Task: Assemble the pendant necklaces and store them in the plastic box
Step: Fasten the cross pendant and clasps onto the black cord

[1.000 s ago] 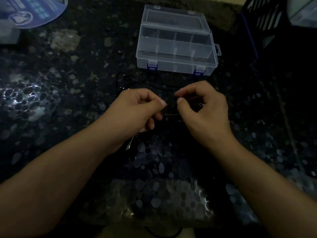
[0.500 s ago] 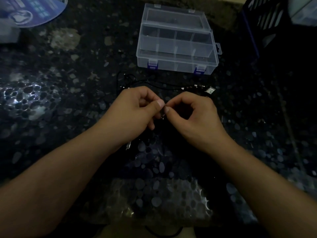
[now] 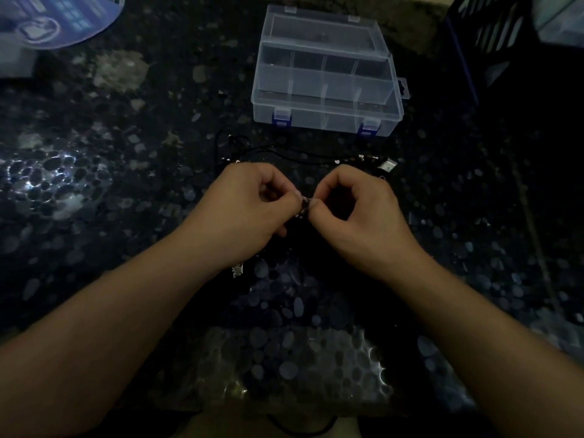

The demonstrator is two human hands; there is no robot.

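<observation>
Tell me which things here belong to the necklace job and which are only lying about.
Job:
- left hand and right hand, both pinching a small metal piece
- black cords on the table
- clear plastic box, lid open
- small packet

Lying about:
- blue printed disc
- dark crate

You have one clear plastic box (image 3: 327, 86) near the worktop's far edge, with two blue latches on its front. Two hands, left (image 3: 249, 210) and right (image 3: 357, 213), meet over one small metal piece (image 3: 305, 204). The black cords (image 3: 284, 154) are too tangled to count.
</observation>
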